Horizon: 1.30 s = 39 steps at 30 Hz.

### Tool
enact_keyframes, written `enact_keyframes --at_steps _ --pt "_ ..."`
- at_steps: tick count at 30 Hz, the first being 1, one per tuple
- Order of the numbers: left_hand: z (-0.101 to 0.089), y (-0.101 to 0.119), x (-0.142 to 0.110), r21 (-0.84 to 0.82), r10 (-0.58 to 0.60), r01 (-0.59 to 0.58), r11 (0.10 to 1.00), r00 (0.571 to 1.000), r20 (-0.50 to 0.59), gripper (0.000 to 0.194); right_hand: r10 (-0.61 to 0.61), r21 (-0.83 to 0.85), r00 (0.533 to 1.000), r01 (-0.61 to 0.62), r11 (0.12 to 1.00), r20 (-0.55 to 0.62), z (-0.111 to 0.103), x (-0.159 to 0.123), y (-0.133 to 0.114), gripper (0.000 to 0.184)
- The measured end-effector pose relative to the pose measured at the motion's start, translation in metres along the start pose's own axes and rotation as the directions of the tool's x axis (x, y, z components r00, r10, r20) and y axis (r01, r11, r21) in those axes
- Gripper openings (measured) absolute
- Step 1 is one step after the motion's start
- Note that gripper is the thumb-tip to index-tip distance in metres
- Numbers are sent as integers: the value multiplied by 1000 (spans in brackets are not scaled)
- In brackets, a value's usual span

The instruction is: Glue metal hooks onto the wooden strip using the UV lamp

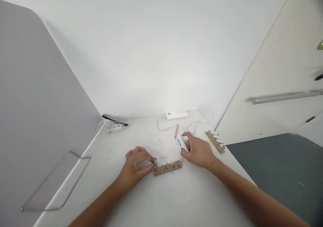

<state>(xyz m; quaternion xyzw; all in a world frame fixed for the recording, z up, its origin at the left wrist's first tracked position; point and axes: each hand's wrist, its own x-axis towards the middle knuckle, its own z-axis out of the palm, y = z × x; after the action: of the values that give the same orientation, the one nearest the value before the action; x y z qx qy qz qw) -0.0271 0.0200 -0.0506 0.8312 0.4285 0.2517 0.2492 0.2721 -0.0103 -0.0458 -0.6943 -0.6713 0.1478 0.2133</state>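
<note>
My left hand (137,163) pinches a small grey peg (155,163) between thumb and fingertips. It holds the peg at the left end of a narrow wooden strip (166,169), where several similar grey pegs and round metal dots show. Whether the pinched peg touches the strip I cannot tell. In my right hand (198,150) is a small white handheld device (182,144) with dark marks on its side, gripped with the fingers wrapped round it. This device is to the right of the strip and behind it, apart from the pegs.
A second wooden strip with grey pegs (215,141) lies near the table's right edge. Behind are a pink pen (176,131), a white power bank (177,114) and a thin white cable (164,129). A clear pouch with cables (114,123) sits back left; a bent wire frame (75,183) overlaps the left edge.
</note>
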Motion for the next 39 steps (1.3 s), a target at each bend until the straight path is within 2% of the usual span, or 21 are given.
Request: enact_keyframes --at_steps 6,11,18,26,39 --pt "-2 0 1 36 23 -23 999 1000 2 5 -6 -28 1000 5 1000 -22 -7 -3 1 58" --pt "-2 -3 2 75 51 -53 996 998 20 5 -37 -39 999 36 999 -32 -9 -6 1 50" --pt "-2 -5 3 107 6 -10 994 999 39 8 22 -56 996 -27 998 -91 -1 -4 -2 46" --pt "-4 -1 4 118 7 -10 993 1000 29 9 32 -108 999 -36 993 -37 7 -1 7 25" --pt "-1 -6 3 137 31 -32 990 999 7 6 13 -70 1000 -13 997 7 -3 -4 12 27"
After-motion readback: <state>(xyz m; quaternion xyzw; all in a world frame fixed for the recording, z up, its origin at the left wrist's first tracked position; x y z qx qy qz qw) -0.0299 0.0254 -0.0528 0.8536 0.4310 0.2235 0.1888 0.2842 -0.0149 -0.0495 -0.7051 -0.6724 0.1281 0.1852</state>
